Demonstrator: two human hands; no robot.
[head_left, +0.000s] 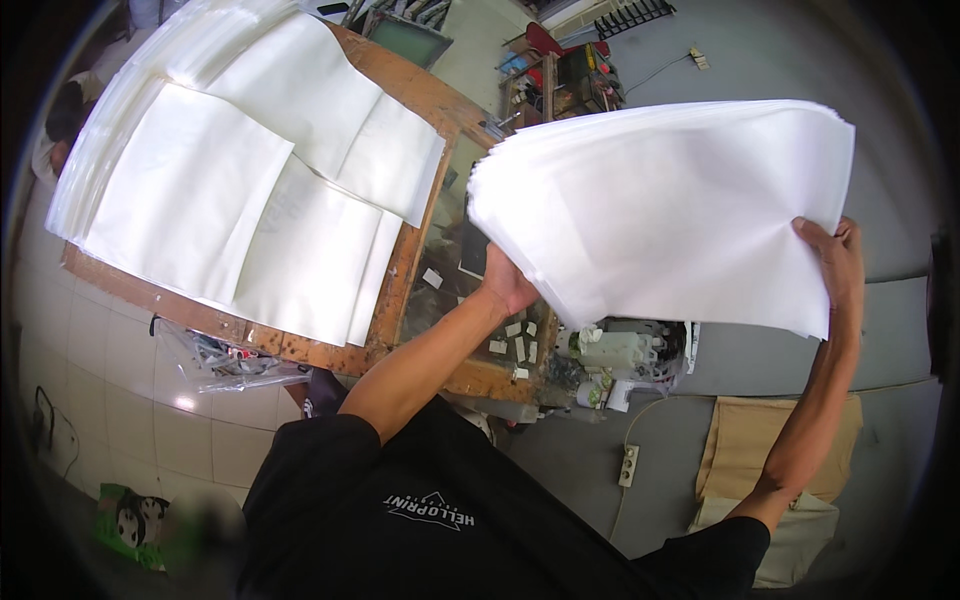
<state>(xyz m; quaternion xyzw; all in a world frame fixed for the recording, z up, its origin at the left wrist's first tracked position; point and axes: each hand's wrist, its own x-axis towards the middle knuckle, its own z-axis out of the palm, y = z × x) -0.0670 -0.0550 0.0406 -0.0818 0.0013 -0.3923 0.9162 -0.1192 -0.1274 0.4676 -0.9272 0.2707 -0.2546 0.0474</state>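
Loose white stack held aloft between two hands

In the head view, the person lifts a thick stack of white sheets (670,225) beside the wooden table (484,380). The left hand (512,280) supports its near left corner, fingers hidden beneath, so their grip cannot be told. The right hand (840,255) pinches the right edge, thumb on top, creasing the upper sheet. The layers fan out at the left edge; an uneven grip might let inner sheets slide, and pinching harder could deepen the crease. Tilting might spill some onto the white machine parts (622,350) below.

More white piles (190,190) cover the table's left side. A clear plastic bag (190,362) by its edge holds small mixed items, too jumbled to name. A green bag (112,520) sits on the floor, contents unseen.
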